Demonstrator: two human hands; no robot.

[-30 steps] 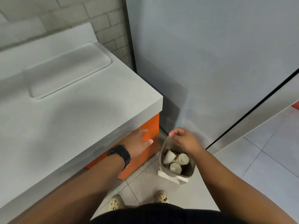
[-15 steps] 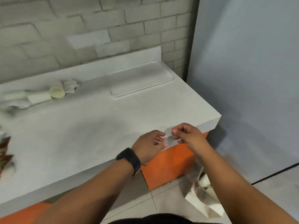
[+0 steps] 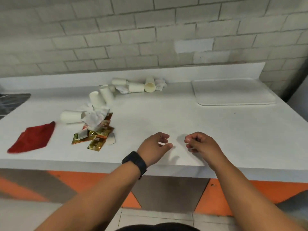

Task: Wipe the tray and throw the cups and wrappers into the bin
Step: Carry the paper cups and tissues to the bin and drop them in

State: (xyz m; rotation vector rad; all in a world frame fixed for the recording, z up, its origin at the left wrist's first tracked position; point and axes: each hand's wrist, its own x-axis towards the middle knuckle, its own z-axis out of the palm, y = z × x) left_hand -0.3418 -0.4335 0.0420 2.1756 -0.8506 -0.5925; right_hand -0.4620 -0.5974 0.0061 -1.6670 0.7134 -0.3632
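Note:
Several white paper cups [image 3: 100,97] lie tipped over on the white counter [image 3: 183,120], mixed with crumpled napkins [image 3: 94,116]. Gold and orange sachet wrappers [image 3: 95,136] lie in front of them. A red cloth [image 3: 32,137] lies flat at the left. The white tray [image 3: 233,92] rests bare at the back right. My left hand [image 3: 154,147], with a black watch on the wrist, hovers near the front edge, fingers curled loosely and holding nothing. My right hand [image 3: 200,143] is beside it, fingers curled in, nothing visible in it. The bin is out of view.
A brick wall [image 3: 150,30] backs the counter. A dark metal sink [image 3: 11,102] shows at the far left edge. Orange and grey panels [image 3: 166,194] face the counter front above a tiled floor.
The view swung left from the bin on the floor up to the counter. Both hands rose from bin level to above the counter's front edge and moved slightly apart.

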